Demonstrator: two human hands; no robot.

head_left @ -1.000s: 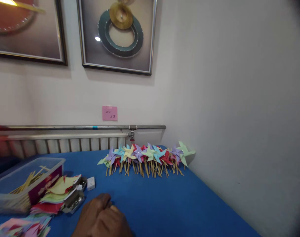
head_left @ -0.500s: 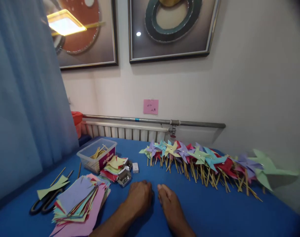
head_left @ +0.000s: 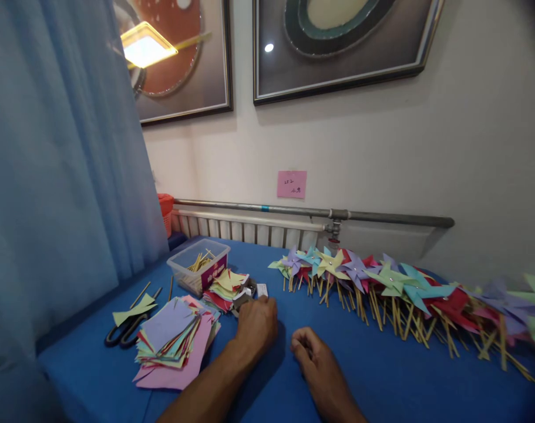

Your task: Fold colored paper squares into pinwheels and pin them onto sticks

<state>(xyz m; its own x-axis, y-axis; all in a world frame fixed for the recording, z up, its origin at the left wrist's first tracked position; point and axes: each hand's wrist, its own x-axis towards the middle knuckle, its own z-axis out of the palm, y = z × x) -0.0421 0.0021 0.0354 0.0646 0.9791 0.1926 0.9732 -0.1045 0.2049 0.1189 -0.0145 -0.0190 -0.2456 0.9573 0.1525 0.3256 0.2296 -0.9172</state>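
Observation:
My left hand (head_left: 256, 325) rests knuckles-up on the blue table (head_left: 382, 376), its fingers curled at a small metal tin (head_left: 246, 292) and a little white box (head_left: 262, 289); what they grip, if anything, is hidden. My right hand (head_left: 313, 358) lies beside it, fingers loosely curled, with nothing visible in it. A long row of coloured paper pinwheels on wooden sticks (head_left: 394, 288) lies along the wall to the right.
A stack of coloured paper squares (head_left: 174, 343) lies left of my left hand, with black scissors (head_left: 124, 332) under a green strip. A clear tub of sticks (head_left: 199, 271), folded papers (head_left: 225, 286), a radiator (head_left: 249, 229), a blue curtain (head_left: 51, 176) at left.
The view has swung left and down. My hands, pressed together a second ago, have parted; the left one has moved forward to the tin and white box.

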